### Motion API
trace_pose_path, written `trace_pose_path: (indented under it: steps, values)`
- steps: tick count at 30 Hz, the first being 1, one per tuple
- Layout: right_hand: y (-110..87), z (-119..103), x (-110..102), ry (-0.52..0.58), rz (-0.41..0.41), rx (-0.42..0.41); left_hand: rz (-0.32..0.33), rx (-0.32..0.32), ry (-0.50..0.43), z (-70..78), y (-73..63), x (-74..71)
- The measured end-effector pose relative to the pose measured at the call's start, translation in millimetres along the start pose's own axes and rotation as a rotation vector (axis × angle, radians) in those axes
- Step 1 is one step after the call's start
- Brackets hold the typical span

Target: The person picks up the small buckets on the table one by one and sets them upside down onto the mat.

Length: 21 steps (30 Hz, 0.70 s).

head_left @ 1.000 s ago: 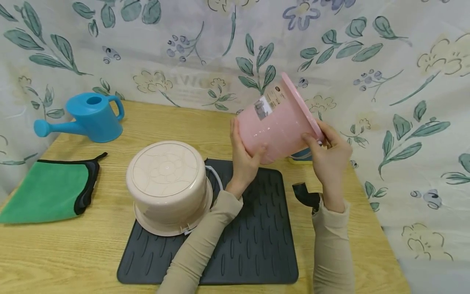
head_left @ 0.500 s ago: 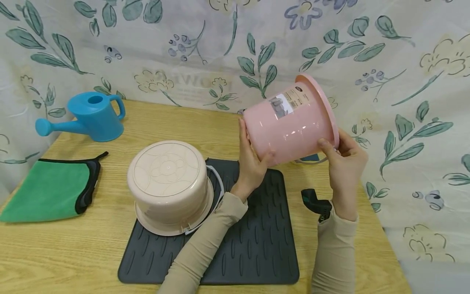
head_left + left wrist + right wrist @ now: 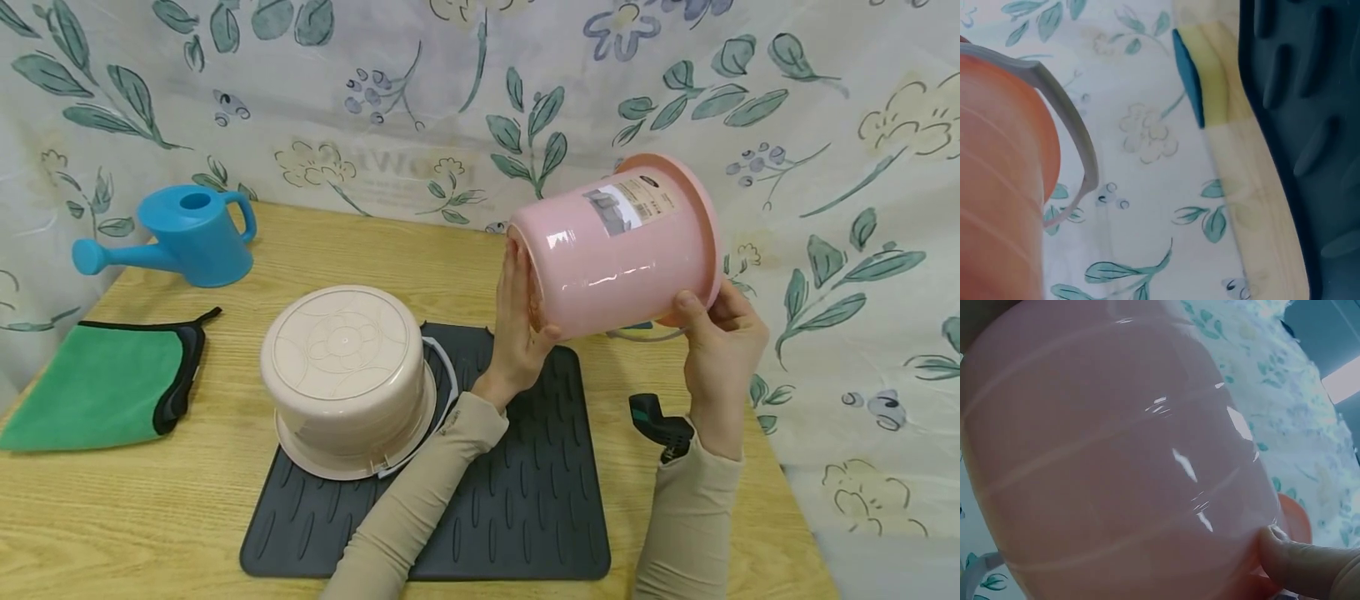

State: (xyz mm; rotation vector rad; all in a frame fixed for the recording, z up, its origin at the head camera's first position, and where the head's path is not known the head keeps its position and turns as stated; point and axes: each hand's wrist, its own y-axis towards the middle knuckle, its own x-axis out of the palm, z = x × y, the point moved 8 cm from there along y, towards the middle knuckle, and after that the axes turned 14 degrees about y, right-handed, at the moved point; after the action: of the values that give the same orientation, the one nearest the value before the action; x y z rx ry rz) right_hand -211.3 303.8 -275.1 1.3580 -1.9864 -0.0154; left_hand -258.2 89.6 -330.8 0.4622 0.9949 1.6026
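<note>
So, pink bucket (image 3: 618, 254) is tipped on its side, up in the air over the surface (image 3: 97, 517) | left hand (image 3: 517, 346) has straight fingers against its base | right hand (image 3: 722, 358) grips it near the rim (image 3: 707, 225) | cream tub (image 3: 343, 383) is upside down on the dark mat (image 3: 525, 517)

The thumb of a person's right hand (image 3: 1310, 569) presses a glossy pink bucket (image 3: 1104, 450) marked by 3 pale bands, just beside its rim (image 3: 1298, 520). A grey handle (image 3: 980, 571) curves at lower left, with a leaf-print curtain (image 3: 1260, 381) behind.
</note>
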Motion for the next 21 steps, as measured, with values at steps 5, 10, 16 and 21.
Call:
trace_pose_path:
  steps: [5,10,16,21]
  values:
    - [-0.5,3.0,-5.0,0.111,-0.009,0.046,0.044,0.121,0.093,13.3,1.7,-4.3]
    - [-2.8,7.6,-6.7,0.132,0.004,0.065,0.076,0.224,0.188,30.4,2.0,-8.4]
    - [-8.6,7.9,-3.3,-0.007,0.034,0.033,0.105,0.217,0.204,34.3,4.5,-15.8]
    - [-13.1,1.7,3.8,-0.208,0.013,-0.048,0.157,0.233,0.194,36.8,9.1,-26.2]
